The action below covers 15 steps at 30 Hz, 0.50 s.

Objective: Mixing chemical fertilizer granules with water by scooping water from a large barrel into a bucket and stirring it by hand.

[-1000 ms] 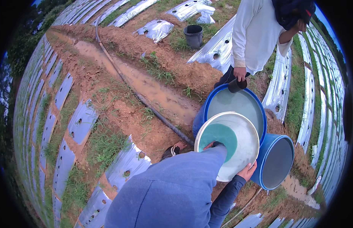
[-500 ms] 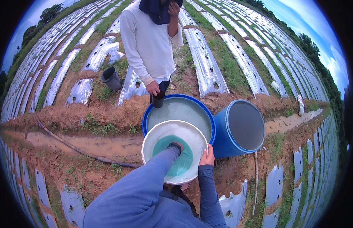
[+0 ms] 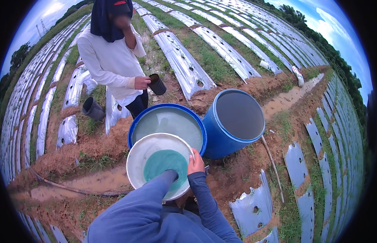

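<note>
A white bucket (image 3: 136,156) holds blue-green liquid (image 3: 163,159) and sits in front of me, overlapping the near rim of a wide blue drum (image 3: 203,135) full of pale, cloudy liquid. My left forearm (image 3: 158,186) reaches down into the bucket. The hand at its end is under the liquid, so its fingers are hidden. On the bucket's right side, my right hand (image 3: 196,163) grips the rim, fingers wrapped over the edge. What supports the bucket from below cannot be seen.
A second blue drum (image 3: 217,139), holding dark grey liquid, stands to the right. Across from me, a person (image 3: 109,67) holds a dark cup (image 3: 157,84). A dark bucket (image 3: 93,108) sits at left. A hose (image 3: 67,185) crosses the muddy ditch; plastic-covered beds (image 3: 182,60) surround us.
My view has turned right, shifting the scene leftward. My left hand has sunk deeper, its wrist now under the liquid. The other person's cup has lifted away from the wide drum.
</note>
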Each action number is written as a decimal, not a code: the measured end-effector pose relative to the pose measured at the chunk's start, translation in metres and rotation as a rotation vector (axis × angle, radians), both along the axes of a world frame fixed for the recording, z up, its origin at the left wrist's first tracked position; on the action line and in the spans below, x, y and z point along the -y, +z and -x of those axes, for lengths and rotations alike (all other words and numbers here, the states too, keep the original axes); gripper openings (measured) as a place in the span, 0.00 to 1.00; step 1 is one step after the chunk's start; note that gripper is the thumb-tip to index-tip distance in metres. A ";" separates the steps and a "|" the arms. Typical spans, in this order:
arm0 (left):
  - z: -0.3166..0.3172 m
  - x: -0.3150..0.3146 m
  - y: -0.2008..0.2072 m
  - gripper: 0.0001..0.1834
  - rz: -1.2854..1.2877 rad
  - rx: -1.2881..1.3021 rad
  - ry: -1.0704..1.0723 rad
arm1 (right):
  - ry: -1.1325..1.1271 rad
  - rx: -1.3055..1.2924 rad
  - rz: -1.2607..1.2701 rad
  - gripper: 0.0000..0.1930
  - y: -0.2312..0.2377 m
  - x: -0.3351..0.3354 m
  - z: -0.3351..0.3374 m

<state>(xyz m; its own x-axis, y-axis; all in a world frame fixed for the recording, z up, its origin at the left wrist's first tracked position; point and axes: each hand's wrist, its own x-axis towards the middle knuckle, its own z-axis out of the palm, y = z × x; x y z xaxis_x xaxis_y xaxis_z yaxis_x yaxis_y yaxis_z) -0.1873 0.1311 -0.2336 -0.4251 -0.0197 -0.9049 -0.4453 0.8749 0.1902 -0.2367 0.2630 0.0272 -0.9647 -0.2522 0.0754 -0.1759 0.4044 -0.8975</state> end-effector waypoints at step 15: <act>0.042 0.080 0.100 0.25 0.123 -0.402 -0.057 | -0.020 0.007 0.010 0.17 -0.007 0.003 0.014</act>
